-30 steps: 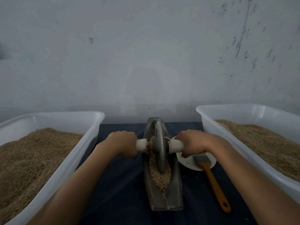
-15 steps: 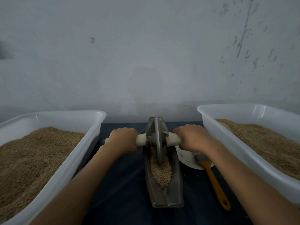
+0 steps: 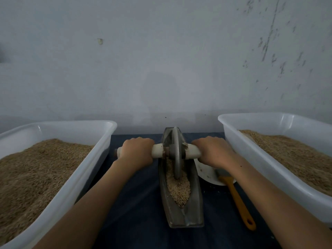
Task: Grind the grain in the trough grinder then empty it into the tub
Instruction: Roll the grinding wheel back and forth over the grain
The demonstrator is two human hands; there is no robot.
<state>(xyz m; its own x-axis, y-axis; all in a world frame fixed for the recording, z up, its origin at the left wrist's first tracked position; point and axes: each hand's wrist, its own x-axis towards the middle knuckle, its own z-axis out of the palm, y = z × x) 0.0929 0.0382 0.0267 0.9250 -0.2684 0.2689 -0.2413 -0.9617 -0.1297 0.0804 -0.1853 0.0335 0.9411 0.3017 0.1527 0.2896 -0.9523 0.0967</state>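
Right now my left hand [image 3: 136, 152] and my right hand [image 3: 212, 152] are each wrapped tight around one end of the pale axle handle [image 3: 193, 151], with the metal wheel [image 3: 176, 155] standing upright between them toward the far end of the trough grinder [image 3: 181, 177]. The grain [image 3: 178, 188] lies heaped in the near half of the trough. If I press unevenly, I judge the wheel could tilt and ride up the wall, flinging kernels onto the dark cloth [image 3: 136, 203]. The narrow trough could also rock or slide on the cloth, since neither hand steadies it. The brush [image 3: 235, 193] lies just right of it, and the right tub [image 3: 269, 159] is near my right forearm, which could knock its rim.
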